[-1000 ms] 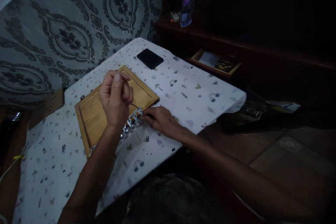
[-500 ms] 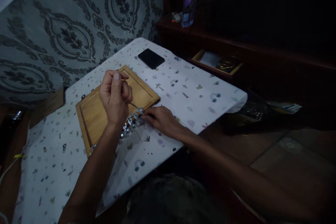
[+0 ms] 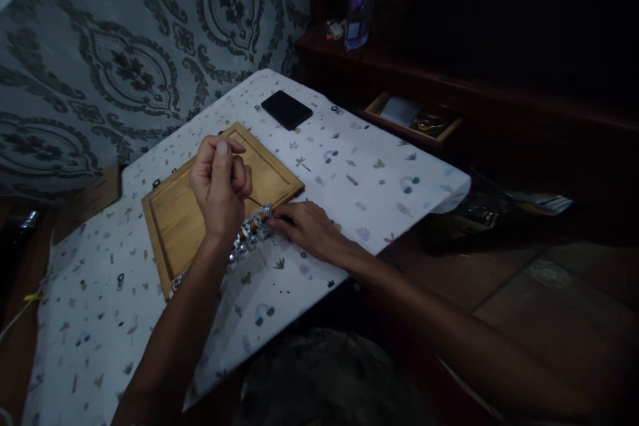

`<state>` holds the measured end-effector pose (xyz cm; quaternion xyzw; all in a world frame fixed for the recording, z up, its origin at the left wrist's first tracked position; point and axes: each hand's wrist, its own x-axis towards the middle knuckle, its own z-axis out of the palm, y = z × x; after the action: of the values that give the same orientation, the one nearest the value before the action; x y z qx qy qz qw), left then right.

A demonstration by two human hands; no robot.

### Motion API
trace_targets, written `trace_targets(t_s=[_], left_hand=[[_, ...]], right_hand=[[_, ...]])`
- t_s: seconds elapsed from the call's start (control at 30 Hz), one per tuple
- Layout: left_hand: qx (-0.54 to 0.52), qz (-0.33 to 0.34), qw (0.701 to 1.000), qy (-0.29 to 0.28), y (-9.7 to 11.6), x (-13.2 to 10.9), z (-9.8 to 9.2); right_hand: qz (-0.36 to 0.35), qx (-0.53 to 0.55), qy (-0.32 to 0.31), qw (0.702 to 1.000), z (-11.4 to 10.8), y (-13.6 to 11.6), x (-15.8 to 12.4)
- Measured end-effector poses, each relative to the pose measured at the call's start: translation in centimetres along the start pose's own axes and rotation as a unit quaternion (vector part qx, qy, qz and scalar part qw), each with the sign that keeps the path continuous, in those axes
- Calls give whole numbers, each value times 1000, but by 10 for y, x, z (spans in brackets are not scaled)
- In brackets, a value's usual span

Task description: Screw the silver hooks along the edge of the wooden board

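A wooden board (image 3: 174, 219) with a raised rim lies on a table covered by a white patterned cloth (image 3: 349, 180). Along the board's near edge sits a row of small shiny metal clips (image 3: 249, 234). My left hand (image 3: 219, 190) hovers over the board, closed in a pinch on a thin tool whose tip points down at the clips. My right hand (image 3: 309, 229) rests on the cloth, its fingertips pressed against the right end of the clip row.
A black flat case (image 3: 286, 109) lies at the far end of the table. A dark wooden cabinet with an open drawer (image 3: 412, 118) stands to the right, a bottle (image 3: 357, 6) on top. Patterned wallpaper fills the left background.
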<state>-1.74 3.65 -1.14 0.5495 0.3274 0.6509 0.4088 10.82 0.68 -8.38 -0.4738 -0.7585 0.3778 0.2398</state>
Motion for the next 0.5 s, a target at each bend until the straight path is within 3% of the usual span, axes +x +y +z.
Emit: trace_targets(t_s=[0.5], left_hand=[[-27, -7, 998, -52, 2, -4, -4]], right_hand=[[-2, 8, -1, 1000, 1, 1, 0]])
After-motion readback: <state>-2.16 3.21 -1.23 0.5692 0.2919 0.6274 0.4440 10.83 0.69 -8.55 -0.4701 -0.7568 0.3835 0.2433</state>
